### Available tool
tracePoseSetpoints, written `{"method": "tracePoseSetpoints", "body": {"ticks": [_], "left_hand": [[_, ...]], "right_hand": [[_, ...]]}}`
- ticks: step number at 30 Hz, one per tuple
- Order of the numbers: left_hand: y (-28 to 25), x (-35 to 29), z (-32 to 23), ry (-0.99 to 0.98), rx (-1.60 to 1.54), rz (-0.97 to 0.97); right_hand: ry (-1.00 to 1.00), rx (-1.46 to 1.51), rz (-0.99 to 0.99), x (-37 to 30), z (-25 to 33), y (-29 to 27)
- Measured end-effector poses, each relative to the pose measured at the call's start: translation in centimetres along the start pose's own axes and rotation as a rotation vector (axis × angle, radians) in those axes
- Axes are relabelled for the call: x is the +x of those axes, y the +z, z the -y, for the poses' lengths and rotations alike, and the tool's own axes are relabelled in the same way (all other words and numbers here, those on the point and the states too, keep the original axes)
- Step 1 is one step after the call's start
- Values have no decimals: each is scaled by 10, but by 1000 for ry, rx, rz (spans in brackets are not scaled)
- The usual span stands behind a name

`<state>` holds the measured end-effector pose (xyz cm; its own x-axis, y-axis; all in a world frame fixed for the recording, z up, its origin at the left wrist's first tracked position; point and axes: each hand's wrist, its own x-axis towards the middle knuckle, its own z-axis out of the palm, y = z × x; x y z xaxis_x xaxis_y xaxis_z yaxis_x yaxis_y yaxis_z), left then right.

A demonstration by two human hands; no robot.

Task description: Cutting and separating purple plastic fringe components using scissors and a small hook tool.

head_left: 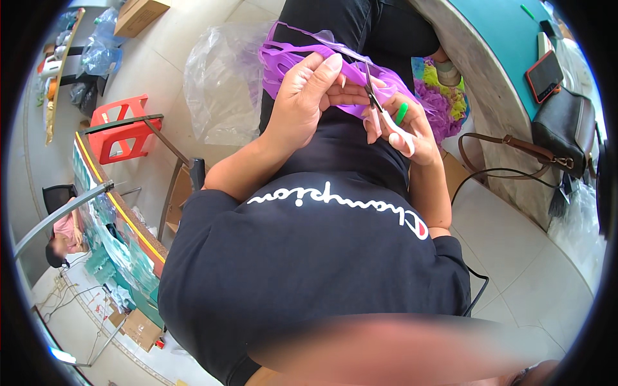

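Note:
My right hand (415,128) grips a pair of scissors (391,128) with pale pink handles and dark blades. The blades point away from me, toward the purple strips (280,58) over my lap. A small green band (402,114) shows at a finger of that hand. My left hand (309,93) is closed in a pinch at the purple material, thumb against forefinger, left of the blade tips. The exact spot it pinches is partly hidden by the fingers. Thin and translucent, the strips lie in a loose bundle across my thighs, behind both hands.
A clear plastic bag (222,83) lies left of my legs. Purple and yellow ruffled material (444,103) sits to the right. A teal-topped table (492,38) holds a phone (544,76) and a black handbag (563,125). A red stool (122,128) and another person (67,231) are at left.

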<state>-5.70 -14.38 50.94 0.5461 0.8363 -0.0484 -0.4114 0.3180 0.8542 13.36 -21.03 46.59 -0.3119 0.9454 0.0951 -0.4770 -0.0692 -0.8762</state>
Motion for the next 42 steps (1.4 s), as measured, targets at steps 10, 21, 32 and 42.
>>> {"method": "tracePoseSetpoints", "body": {"ticks": [10, 21, 32, 42], "left_hand": [[0, 0, -1, -8, 11, 24], [-1, -1, -5, -40, 27, 24], [-2, -1, -6, -70, 66, 34], [-3, -1, -5, -67, 90, 71]], "right_hand": [[15, -22, -21, 0, 4, 4], [82, -79, 2, 2, 10, 6], [59, 47, 29, 0, 4, 6], [52, 43, 24, -1, 1, 5]]}}
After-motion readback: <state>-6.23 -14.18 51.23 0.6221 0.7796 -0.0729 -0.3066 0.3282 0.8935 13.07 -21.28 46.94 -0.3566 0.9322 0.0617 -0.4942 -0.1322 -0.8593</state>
